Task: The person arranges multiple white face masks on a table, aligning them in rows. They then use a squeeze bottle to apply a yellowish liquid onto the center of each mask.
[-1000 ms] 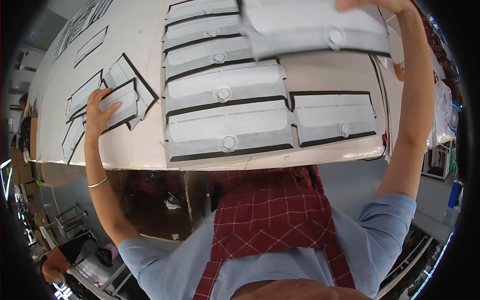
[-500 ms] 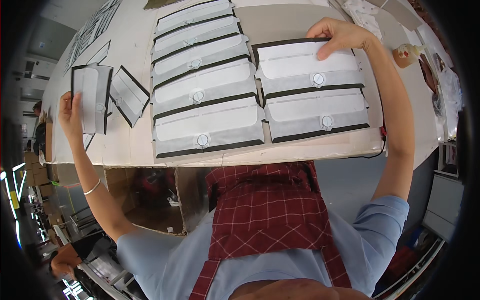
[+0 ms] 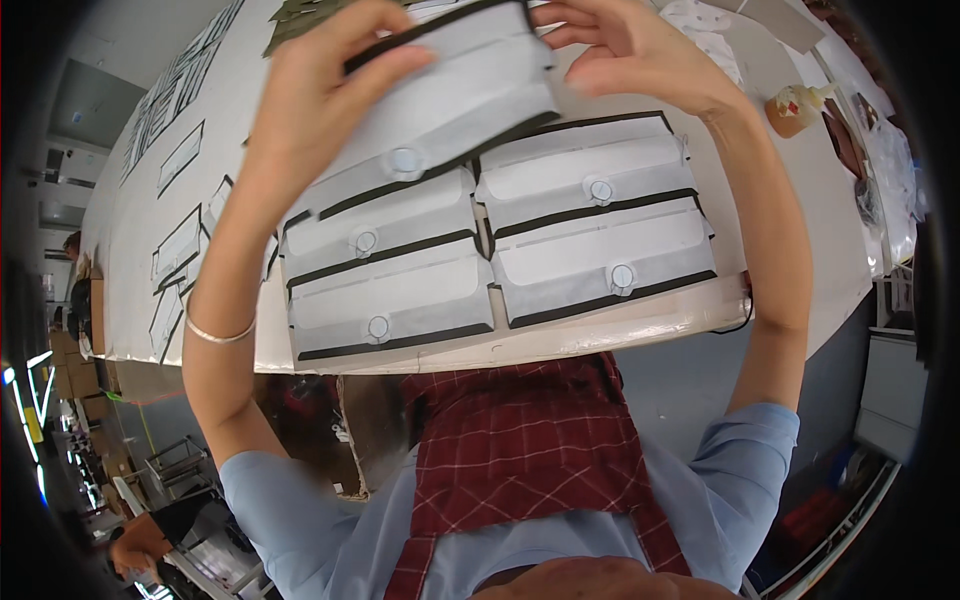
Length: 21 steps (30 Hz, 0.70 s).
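Observation:
My left hand (image 3: 325, 95) pinches a flat white-and-grey panel (image 3: 470, 90) with black edging and a round disc, thumb on top at its upper left edge. It is raised above the table, tilted and slightly blurred. Just off its right end is my right hand (image 3: 650, 60), thumb and fingers apart; whether a fingertip touches the edge is hard to see. Below lie similar panels in two columns, among them a left front panel (image 3: 400, 290) and a right front panel (image 3: 590, 240). The raised panel and my left arm hide the farther ones.
Smaller black-edged pieces (image 3: 180, 245) lie loose on the left of the table, with dark strips (image 3: 175, 100) beyond. Olive-green sheets (image 3: 292, 30) are at the back. A squeeze bottle of amber liquid (image 3: 795, 108) stands at right. A person's arm (image 3: 140, 545) shows at lower left.
My left hand has come from the far left to the middle, bringing the panel over the laid ones. My right hand has let go of the upper right panel and lifted away.

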Tool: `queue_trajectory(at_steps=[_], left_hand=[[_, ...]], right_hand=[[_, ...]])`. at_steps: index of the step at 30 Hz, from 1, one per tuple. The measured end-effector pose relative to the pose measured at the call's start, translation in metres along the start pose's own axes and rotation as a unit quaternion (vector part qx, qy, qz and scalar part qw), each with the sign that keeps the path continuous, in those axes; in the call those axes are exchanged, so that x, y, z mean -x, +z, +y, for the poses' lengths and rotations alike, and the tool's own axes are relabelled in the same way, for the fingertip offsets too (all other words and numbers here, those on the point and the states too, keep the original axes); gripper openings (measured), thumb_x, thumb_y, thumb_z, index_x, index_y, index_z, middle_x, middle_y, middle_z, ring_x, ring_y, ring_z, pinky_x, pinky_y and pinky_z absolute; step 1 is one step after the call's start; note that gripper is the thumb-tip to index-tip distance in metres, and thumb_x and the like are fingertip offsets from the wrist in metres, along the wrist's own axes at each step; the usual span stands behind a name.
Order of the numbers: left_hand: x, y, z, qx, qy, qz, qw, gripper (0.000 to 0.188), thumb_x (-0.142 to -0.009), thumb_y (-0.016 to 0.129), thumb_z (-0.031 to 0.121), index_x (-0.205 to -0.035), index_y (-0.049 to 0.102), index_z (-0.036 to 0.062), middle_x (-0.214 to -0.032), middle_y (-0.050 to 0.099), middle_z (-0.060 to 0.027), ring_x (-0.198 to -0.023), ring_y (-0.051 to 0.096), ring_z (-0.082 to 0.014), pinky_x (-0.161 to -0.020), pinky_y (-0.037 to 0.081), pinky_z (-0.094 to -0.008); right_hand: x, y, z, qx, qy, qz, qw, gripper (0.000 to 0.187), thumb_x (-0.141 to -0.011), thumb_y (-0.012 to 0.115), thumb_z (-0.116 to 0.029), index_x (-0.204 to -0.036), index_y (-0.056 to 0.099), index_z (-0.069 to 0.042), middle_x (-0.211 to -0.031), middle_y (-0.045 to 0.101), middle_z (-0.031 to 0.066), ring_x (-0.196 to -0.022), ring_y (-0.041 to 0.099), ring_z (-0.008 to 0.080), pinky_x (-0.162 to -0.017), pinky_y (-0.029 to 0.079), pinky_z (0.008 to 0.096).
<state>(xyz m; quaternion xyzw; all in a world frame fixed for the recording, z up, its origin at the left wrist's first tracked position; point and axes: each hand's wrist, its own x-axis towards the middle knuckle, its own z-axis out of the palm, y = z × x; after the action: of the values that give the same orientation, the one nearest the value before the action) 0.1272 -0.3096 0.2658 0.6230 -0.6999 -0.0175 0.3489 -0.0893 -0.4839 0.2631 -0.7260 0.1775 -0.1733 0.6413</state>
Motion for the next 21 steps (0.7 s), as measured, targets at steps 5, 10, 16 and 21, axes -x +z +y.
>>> queue_trajectory(at_steps=[5,10,16,21], left_hand=[[-0.039,0.049,0.019,0.036,-0.088,-0.069,0.993,0.041,-0.088,0.081,0.024,-0.118,0.061,0.0037,-0.082,0.068,0.0002,-0.073,0.056,-0.0049,-0.067,0.041,-0.0210],[-0.032,0.059,-0.040,0.112,-0.224,-0.157,0.955,0.050,-0.081,0.086,0.028,-0.120,0.062,0.0065,-0.093,0.074,-0.0094,-0.083,0.064,-0.0124,-0.081,0.047,-0.0249],[-0.042,0.093,-0.061,0.173,-0.268,-0.170,0.932,0.048,-0.082,0.085,0.024,-0.121,0.062,0.0078,-0.093,0.073,-0.0054,-0.088,0.061,-0.0110,-0.086,0.044,-0.0255],[-0.050,0.112,-0.081,0.143,-0.245,-0.192,0.940,0.055,-0.075,0.089,0.029,-0.119,0.064,0.0069,-0.106,0.072,-0.0113,-0.098,0.065,-0.0192,-0.093,0.046,-0.0319]], right_hand=[[0.001,-0.063,0.050,0.114,-0.067,0.046,0.990,0.023,-0.087,0.079,-0.007,-0.108,0.073,0.002,-0.094,0.075,0.0037,-0.081,0.065,0.0089,-0.075,0.055,0.0255],[0.009,-0.105,0.092,0.092,0.072,0.074,0.990,0.033,-0.084,0.082,-0.017,-0.113,0.072,-0.005,-0.099,0.074,0.0032,-0.086,0.067,0.0108,-0.079,0.053,0.0255],[0.014,-0.112,0.116,0.176,0.100,0.074,0.977,0.036,-0.082,0.084,-0.020,-0.113,0.072,-0.007,-0.096,0.076,0.0039,-0.085,0.070,0.0099,-0.078,0.054,0.0255],[0.011,-0.128,0.133,0.200,0.068,0.036,0.977,0.042,-0.079,0.084,-0.017,-0.117,0.070,-0.005,-0.102,0.075,0.0040,-0.091,0.067,0.0101,-0.086,0.050,0.0261]])
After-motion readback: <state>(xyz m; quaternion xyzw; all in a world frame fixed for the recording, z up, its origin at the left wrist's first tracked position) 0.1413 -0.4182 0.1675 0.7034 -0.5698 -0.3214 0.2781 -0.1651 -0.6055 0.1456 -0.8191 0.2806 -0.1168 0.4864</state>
